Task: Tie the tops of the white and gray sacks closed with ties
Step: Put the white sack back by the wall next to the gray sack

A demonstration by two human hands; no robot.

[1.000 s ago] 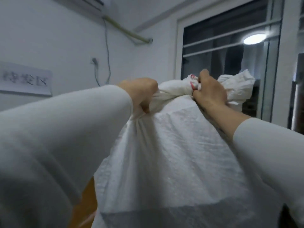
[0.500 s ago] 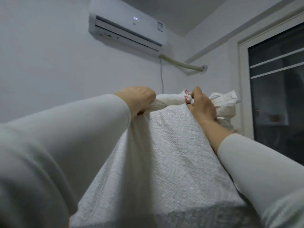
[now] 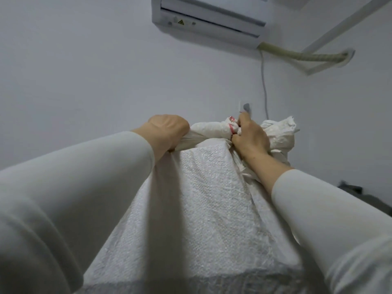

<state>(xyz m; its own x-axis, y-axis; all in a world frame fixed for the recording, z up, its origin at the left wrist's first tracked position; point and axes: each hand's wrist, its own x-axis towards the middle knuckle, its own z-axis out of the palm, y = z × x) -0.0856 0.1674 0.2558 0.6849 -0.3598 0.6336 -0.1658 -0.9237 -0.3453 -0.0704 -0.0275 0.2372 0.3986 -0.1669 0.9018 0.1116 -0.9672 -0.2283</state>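
Sack neck (image 3: 209, 130) is gripped by left hand (image 3: 167, 132), red tie (image 3: 232, 127) pinched in right hand (image 3: 250, 139); if grip is slackened, the twist may unwind.

wall air conditioner (image 3: 209, 16), hose (image 3: 301, 55)

- What your sack (image 3: 201, 209) stands on is hidden: its body fills the lower frame and runs off the bottom edge between your sleeves (image 3: 63, 198).
- Low at the right edge, behind your right sleeve, you can see a dark gray heap (image 3: 364, 198). What it lies on cannot be told.
- The only bearing surface you can see is the wall (image 3: 84, 71). It carries the air conditioner (image 3: 212, 15), with a hose (image 3: 297, 55) running right and a cable (image 3: 264, 81) hanging down.
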